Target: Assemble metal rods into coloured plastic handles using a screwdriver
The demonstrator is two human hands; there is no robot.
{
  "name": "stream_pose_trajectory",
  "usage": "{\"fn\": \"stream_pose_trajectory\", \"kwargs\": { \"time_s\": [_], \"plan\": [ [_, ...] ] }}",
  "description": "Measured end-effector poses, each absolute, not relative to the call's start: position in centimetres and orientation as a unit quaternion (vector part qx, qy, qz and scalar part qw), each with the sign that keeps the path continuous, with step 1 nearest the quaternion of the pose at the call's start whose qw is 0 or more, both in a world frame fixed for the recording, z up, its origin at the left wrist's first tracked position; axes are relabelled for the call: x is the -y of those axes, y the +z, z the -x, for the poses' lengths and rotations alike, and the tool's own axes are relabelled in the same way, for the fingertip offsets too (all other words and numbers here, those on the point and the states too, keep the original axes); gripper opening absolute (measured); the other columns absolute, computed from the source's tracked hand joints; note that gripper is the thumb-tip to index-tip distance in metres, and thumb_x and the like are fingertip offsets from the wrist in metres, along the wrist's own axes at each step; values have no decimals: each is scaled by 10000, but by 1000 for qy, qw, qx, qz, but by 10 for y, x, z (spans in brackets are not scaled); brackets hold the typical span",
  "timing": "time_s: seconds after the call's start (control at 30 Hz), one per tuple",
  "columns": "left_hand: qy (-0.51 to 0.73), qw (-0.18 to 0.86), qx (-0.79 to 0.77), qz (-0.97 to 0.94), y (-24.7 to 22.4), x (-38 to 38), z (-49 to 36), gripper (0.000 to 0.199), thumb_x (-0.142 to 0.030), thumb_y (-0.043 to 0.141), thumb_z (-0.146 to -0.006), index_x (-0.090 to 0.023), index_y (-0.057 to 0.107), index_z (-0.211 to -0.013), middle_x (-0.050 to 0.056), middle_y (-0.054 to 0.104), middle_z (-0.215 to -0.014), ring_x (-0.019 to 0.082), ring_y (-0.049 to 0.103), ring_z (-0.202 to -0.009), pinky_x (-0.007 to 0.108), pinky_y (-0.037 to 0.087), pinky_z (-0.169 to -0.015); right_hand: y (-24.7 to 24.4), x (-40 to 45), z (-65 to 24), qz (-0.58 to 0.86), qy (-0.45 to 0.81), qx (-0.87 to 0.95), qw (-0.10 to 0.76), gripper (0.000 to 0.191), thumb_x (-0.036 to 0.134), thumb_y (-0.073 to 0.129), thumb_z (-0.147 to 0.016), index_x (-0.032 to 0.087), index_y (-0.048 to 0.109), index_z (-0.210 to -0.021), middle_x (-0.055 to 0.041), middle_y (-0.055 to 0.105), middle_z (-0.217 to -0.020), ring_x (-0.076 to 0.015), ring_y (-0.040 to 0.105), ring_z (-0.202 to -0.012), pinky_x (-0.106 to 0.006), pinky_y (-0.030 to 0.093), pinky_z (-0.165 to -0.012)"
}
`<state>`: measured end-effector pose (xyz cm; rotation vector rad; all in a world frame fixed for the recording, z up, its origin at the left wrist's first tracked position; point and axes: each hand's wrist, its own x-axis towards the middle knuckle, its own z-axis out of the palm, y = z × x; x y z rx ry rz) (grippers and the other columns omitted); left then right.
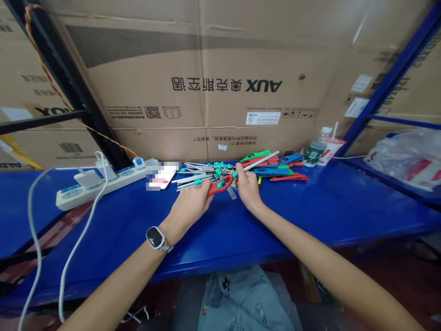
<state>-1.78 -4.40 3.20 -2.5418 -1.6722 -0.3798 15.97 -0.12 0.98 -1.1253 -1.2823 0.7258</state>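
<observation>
A long-necked lighter (220, 185) with a red handle, a green trigger part and a silver tube is held between both hands over the blue table. My left hand (189, 204), with a watch on its wrist, is closed round the handle end. My right hand (248, 189) grips where the tube meets the handle, and the tube points up to the right. Behind my left hand lies a pile of silver tubes (196, 175) with green ends. Beyond my right hand are several red, green and blue lighter handles (275, 171) in a heap.
A white power strip (127, 176) with plugs and a white cable (82, 243) occupies the table's left side. A partly blurred white object (165, 176) lies near it. Back right stand a plastic bottle (314, 151) and a cup with a straw (332, 149). Large cardboard boxes (155, 87) form the back.
</observation>
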Motion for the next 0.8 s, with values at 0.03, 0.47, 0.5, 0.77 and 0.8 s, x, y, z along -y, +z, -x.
{"fn": "stream_pose_trajectory", "kwargs": {
  "time_s": [0.03,0.47,0.5,0.77,0.8],
  "plan": [
    [-117,44,552,825,31,45,16,154,-278,449,-1040,-162,540,-1083,117,711,-877,287,697,-752,307,377,-580,11,2,-158,493,295,561,596,662,815,450,-848,267,286,-514,31,312,-444,-131,352,-459,-286,272,-464],
    [-139,14,605,784,23,50,5,200,-295,447,-1053,-158,555,-1149,130,734,-884,324,738,-815,328,448,-622,26,7,-139,499,235,605,574,606,669,350,-943,255,299,-503,34,343,-433,-122,353,-449,-280,250,-477],
    [-141,17,601,786,22,49,6,199,-294,450,-1050,-158,555,-1151,129,734,-882,323,737,-810,326,442,-617,25,6,-139,497,242,604,574,601,653,357,-950,253,305,-504,34,342,-437,-122,351,-450,-279,251,-477],
    [-183,2,550,815,12,36,17,128,-293,506,-998,-188,578,-1013,86,716,-816,282,708,-727,303,367,-574,6,-1,-154,453,368,593,555,651,754,426,-890,253,306,-491,50,294,-426,-101,296,-419,-258,239,-438],
    [-193,-8,544,816,12,35,17,130,-300,510,-991,-191,578,-997,81,711,-806,276,700,-714,302,361,-571,6,-1,-156,447,385,589,552,661,766,432,-883,249,321,-485,47,310,-422,-100,312,-414,-254,248,-435]
  ]
}}
